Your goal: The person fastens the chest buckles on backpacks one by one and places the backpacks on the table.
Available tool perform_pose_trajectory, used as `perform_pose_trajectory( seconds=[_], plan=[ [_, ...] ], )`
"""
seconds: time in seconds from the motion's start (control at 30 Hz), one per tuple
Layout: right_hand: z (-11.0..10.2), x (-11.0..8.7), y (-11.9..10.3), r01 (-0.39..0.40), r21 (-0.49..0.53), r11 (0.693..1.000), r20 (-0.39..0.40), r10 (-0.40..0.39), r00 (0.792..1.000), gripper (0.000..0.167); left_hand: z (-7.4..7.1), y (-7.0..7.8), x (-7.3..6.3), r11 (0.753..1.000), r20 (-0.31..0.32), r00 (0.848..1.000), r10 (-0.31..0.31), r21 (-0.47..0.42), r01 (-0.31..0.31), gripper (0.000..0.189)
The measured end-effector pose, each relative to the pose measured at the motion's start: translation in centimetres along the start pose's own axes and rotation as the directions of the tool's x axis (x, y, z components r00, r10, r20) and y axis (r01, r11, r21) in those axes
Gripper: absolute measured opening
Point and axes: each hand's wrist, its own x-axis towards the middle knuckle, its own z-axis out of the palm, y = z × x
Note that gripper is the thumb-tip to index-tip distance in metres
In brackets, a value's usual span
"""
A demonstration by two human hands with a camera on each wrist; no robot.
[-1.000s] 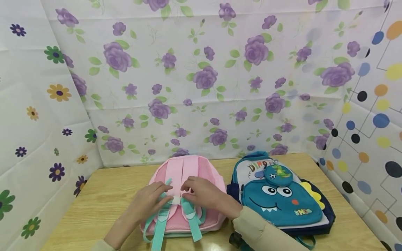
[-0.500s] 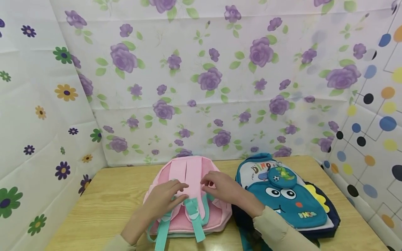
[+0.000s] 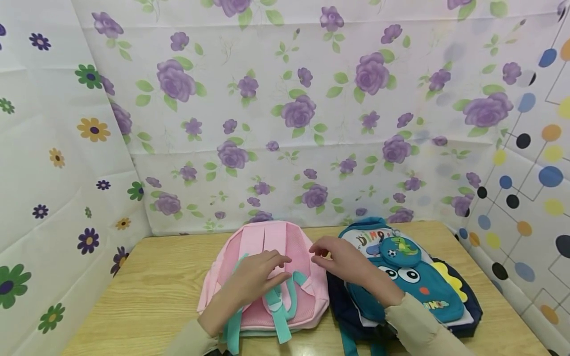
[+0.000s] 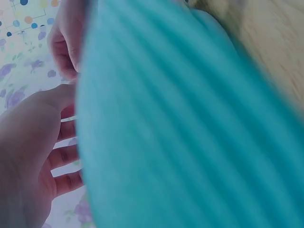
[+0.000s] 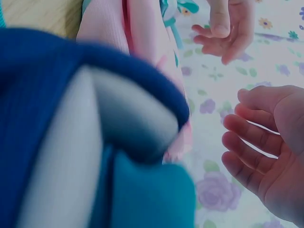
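A pink backpack (image 3: pixel 298 252) lies on the table with its shoulder-strap side up and turquoise webbing straps (image 3: pixel 280 324) trailing toward me. My left hand (image 3: pixel 256 277) hovers over its straps, fingers relaxed and holding nothing. Large and blurred in the left wrist view, a turquoise strap (image 4: pixel 166 123) hides part of that hand's fingertips. My right hand (image 3: pixel 345 259) is between the two bags, over the near side of a blue dinosaur backpack (image 3: pixel 438 296). In the right wrist view the right hand's fingers (image 5: pixel 251 130) are loosely bent, apart from the bags.
A round dinosaur pouch (image 3: pixel 401 251) hangs on the front of the blue backpack. Teal straps (image 3: pixel 349 341) stick out from under it toward the table's near side. The wooden table (image 3: pixel 151 287) is bounded at the back by a flowered cloth (image 3: pixel 267 123), with patterned cloths at both sides.
Both hands have moved right, the right one farther, from the pink backpack's straps toward the blue backpack. The shoulder straps' upper part, earlier under the fingers, has been let go. The view shifted slightly.
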Motion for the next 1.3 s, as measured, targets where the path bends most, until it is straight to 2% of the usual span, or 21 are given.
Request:
perform_pose_trajectory(
  seconds=[0.2, 0.3, 0.5, 0.77, 1.0, 1.17, 1.3],
  plan=[
    [-0.9, -1.1, 1.7, -0.002, -0.003, 1.0, -0.018, 0.002, 1.0, 0.021, 0.3, 0.7, 1.0, 1.0, 0.028, 1.0, 0.005, 0.026, -0.005, 0.033],
    [-1.3, -1.6, 2.4, -0.034, 0.003, 0.999, -0.023, 0.034, 0.999, 0.02, 0.3, 1.3, 1.5, 1.0, 0.038, 0.999, 0.007, 0.017, -0.007, 0.033],
    [-2.3, -2.9, 3.9, -0.08, -0.004, 0.997, -0.037, 0.08, 0.996, 0.019, 0.4, 3.2, 2.8, 1.0, 0.106, 0.994, -0.002, -0.006, 0.003, 0.037],
    [-3.8, -5.0, 6.2, -0.119, -0.001, 0.993, -0.056, 0.119, 0.991, 0.019, 1.5, 4.8, 4.5, 0.997, 0.181, 0.981, -0.065, -0.036, 0.073, 0.039],
    [-5.5, -7.2, 8.1, -0.157, -0.029, 0.987, -0.098, 0.153, 0.983, 0.018, 2.5, 6.2, 5.9, 0.993, 0.245, 0.966, -0.088, -0.055, 0.104, 0.042],
    [-6.4, -8.6, 9.2, -0.193, -0.063, 0.979, -0.122, 0.184, 0.975, 0.02, 3.0, 6.8, 6.1, 0.991, 0.275, 0.956, -0.103, -0.058, 0.123, 0.042],
    [-6.8, -9.4, 10.0, -0.243, -0.061, 0.968, -0.093, 0.236, 0.967, 0.026, 3.5, 7.1, 6.0, 0.984, 0.307, 0.943, -0.129, -0.075, 0.159, 0.044]
  ],
)
